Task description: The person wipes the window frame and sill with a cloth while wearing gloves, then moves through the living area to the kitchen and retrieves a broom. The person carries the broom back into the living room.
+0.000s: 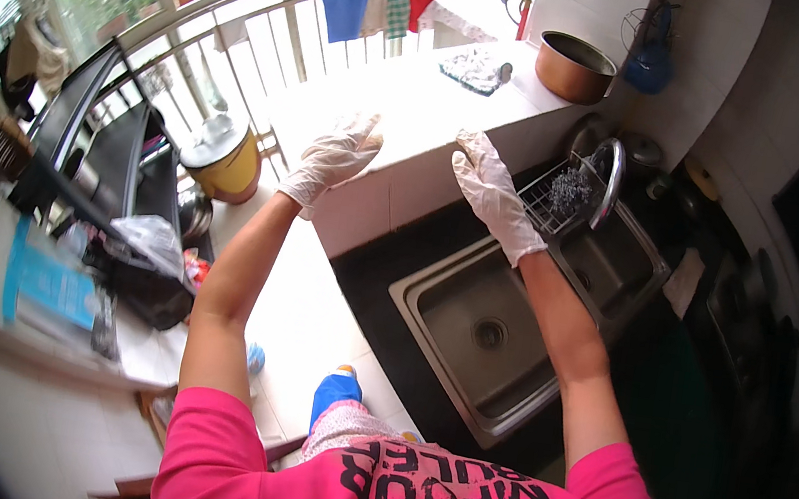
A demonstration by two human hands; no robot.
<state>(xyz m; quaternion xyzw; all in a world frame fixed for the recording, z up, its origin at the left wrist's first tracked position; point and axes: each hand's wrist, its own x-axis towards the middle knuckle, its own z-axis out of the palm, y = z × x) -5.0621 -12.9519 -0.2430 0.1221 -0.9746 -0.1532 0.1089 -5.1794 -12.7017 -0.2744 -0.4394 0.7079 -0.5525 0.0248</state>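
Both hands wear thin whitish disposable gloves and are held out in front of me. My left hand [340, 157] is at the front edge of a white tiled ledge [387, 115], its fingers stretched out and nothing in it; whether it touches the ledge I cannot tell. My right hand [489, 189] hovers near the same ledge, beside a wire rack [537, 192] that holds a dark scouring ball [571, 190]. Nothing is in its grasp. Below my right forearm is a stainless steel double sink [458, 348] with a curved chrome faucet [611, 179].
A copper-coloured pot [573, 79] and a crumpled patterned cloth [472, 70] sit on the ledge. Cloths [344, 9] hang on a railing behind. To the left stand a yellow bucket [225, 166] and a black shelf rack [106, 146]. A pale cloth [683, 281] lies right of the sink.
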